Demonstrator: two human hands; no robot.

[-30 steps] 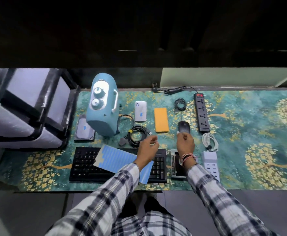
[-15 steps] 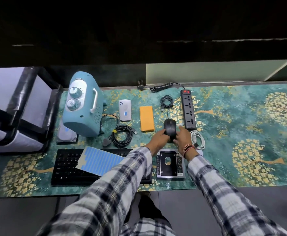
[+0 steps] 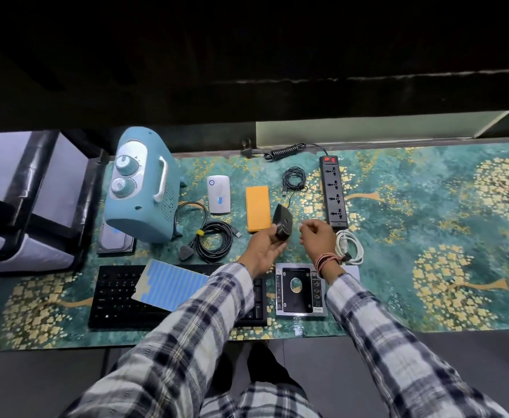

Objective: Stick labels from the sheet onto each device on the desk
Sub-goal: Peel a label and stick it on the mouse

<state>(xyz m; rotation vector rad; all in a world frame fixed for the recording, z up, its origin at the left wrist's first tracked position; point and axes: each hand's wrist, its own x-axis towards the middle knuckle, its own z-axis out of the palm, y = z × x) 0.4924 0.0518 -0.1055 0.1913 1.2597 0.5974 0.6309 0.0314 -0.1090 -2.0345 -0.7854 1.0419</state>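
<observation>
My left hand [image 3: 263, 250] holds a black mouse [image 3: 282, 224] lifted off the desk and tilted, its cable [image 3: 294, 179] coiled behind it. Just right of the mouse, my right hand [image 3: 318, 238] has thumb and fingers pinched on a small pale label at the fingertips. The blue label sheet [image 3: 171, 285] lies across the black keyboard [image 3: 114, 300]. Blue labels show on the white device [image 3: 218, 194] and on the hard drive [image 3: 116, 241]. An orange power bank [image 3: 258, 208], a power strip [image 3: 334, 191] and a drive caddy [image 3: 300, 289] lie around my hands.
A teal appliance [image 3: 144, 188] with two knobs stands at the back left, a coiled black cable [image 3: 214, 241] in front of it. A white cable [image 3: 349, 242] lies by my right wrist. A black-framed box [image 3: 21, 200] sits at the far left. The desk's front edge runs below the keyboard.
My left hand reached from the keyboard area to the mouse, took it and lifted it off the desk. My right hand stayed close beside it, fingers pinched.
</observation>
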